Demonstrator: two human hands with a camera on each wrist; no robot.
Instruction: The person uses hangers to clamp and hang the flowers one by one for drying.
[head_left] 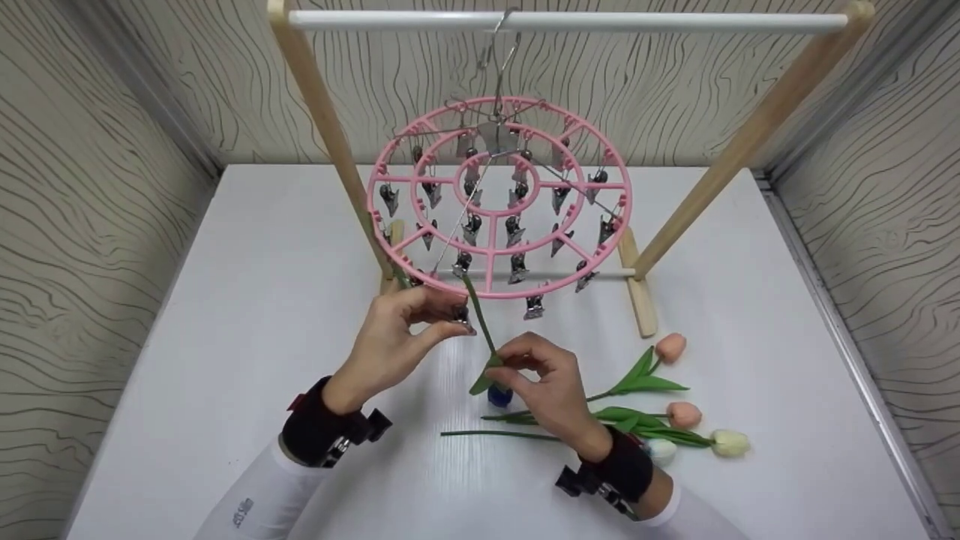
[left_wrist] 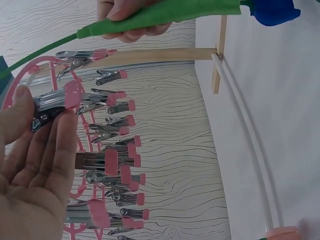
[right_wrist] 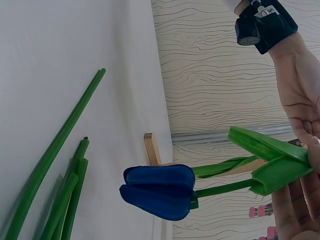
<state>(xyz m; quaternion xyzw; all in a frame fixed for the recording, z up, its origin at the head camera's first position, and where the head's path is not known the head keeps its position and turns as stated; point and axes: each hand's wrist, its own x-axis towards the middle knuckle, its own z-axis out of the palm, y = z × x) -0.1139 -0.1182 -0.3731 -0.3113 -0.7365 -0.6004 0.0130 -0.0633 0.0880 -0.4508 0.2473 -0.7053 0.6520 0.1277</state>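
Observation:
A blue tulip (right_wrist: 159, 192) hangs head-down from my right hand (head_left: 551, 390), which pinches its green stem by the leaves. The bare stem (head_left: 480, 315) rises toward the near rim of a round pink clip hanger (head_left: 491, 292). My left hand (head_left: 390, 337) is left of the stem and grips a metal clip (left_wrist: 55, 102) with pink tips between thumb and fingers. In the left wrist view the stem passes just above that clip. From the head, my right hand partly covers the flower.
The hanger hooks onto a white bar (head_left: 637, 22) on a wooden stand (head_left: 697, 172). Several metal clips dangle from its rings. On the white table (head_left: 247, 315) at right lie peach tulips (head_left: 684, 415) and a cream tulip (head_left: 730, 442). Patterned panels (head_left: 187, 90) enclose the table.

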